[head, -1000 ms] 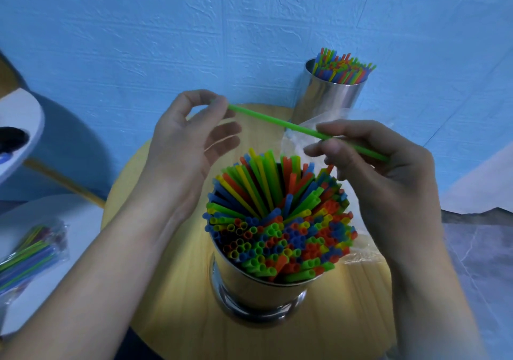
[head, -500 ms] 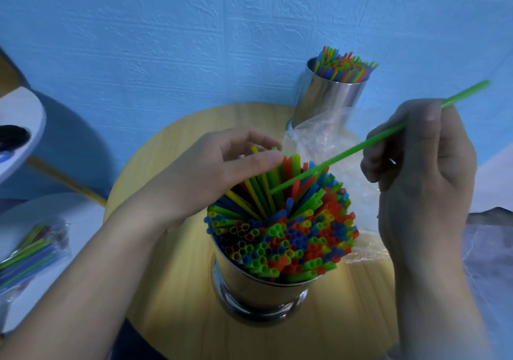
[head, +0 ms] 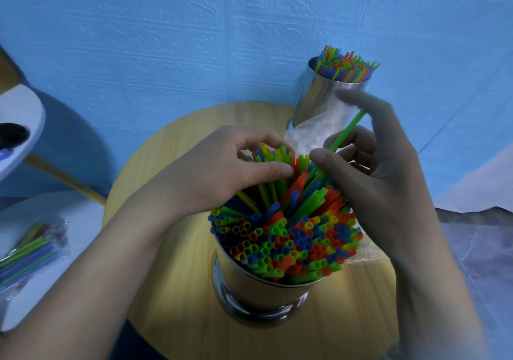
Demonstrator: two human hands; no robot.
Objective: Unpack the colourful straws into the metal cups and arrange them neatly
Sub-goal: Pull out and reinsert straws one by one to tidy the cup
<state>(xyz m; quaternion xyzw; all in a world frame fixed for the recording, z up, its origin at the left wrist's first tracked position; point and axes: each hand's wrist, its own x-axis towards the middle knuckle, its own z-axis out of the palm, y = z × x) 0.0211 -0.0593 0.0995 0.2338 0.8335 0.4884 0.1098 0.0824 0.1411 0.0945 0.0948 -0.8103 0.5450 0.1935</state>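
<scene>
Pinching a single thin green plastic straw (head: 344,132) between the thumb and fingers of the right hand (head: 388,182), in a narrow grip, somewhat blurred. Holding it slanted, upper end pointing up toward the back right, lower end reaching down into the packed multicoloured plastic straws (head: 283,237). Curling the left hand (head: 211,176) over the far side of that bundle, thumb lying along the near side of a clump and fingers hooking over its tips, clasping the clump between them. Working over a shiny flared metal cup (head: 249,284) crammed full of those straws and standing upright near the front edge of a round light wooden table (head: 188,290). Reaching in front of a crumpled clear plastic bag (head: 311,134), lying just behind the near cup and against a second shiny metal cup (head: 316,101) at the table's far edge, close to the blue textured wall (head: 166,40). Carrying, in that far cup, an upright bunch of colourful straws (head: 344,66). Sitting beside a white round side table (head: 83,220) on the left, bearing a clear packet of colourful straws (head: 27,251).
</scene>
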